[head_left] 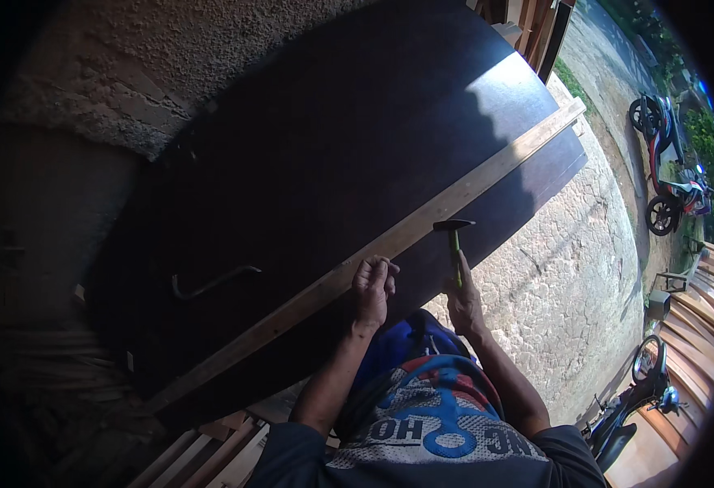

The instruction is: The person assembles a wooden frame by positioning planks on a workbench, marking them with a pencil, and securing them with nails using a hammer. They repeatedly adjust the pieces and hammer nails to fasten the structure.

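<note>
A large dark panel point(332, 146) lies in front of me, with a long pale wooden batten point(446, 200) running slantwise over it. My right hand point(464, 305) is wrapped round the green handle of a hammer point(454, 236). The hammer's dark head is raised near the batten's front edge. To its left, my left hand point(372, 286) is closed at the batten, fingertips pinched together. Whatever they hold, if anything, is too small to make out. Farther left on the panel rests a thin bent bar-like tool point(214, 283), partly lost in shadow.
Wooden strips point(202, 455) are stacked at the lower left, and more planks point(686, 333) lie at the right. Cracked pale ground point(568, 276) borders the panel. One motorcycle point(666, 163) stands at the far right, another point(629, 415) at the lower right.
</note>
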A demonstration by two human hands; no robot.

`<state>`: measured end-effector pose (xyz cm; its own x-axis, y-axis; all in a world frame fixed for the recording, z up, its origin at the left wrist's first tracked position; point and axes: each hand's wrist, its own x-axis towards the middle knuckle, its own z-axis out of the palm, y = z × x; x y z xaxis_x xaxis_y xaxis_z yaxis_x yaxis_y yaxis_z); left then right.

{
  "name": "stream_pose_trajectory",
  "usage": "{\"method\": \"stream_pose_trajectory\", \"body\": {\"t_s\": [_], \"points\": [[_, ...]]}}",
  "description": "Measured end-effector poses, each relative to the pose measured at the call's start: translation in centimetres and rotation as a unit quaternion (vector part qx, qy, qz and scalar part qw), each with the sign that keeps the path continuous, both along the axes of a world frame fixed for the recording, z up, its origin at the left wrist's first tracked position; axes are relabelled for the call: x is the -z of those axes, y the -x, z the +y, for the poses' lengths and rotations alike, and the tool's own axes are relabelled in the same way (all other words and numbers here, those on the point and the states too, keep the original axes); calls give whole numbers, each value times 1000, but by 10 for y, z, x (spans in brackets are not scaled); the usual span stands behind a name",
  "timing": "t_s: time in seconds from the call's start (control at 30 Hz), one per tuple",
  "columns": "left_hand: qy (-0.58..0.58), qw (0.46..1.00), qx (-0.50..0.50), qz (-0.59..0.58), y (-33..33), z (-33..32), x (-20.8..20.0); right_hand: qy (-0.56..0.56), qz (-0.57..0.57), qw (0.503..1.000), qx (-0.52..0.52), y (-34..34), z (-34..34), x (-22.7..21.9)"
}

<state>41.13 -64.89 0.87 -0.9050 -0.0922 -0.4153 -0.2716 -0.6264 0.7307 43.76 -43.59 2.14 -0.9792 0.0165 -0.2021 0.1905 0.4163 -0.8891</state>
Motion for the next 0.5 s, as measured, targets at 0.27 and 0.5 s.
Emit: {"method": "stream_pose_trajectory", "body": {"t_s": [0.27, 0.5], "points": [[203, 966, -158, -19, 29, -93, 27, -157, -96, 941, -285, 18, -5, -48], [422, 894, -144, 42, 28, -75, 56, -154, -80, 944, -281, 46, -8, -41]]}}
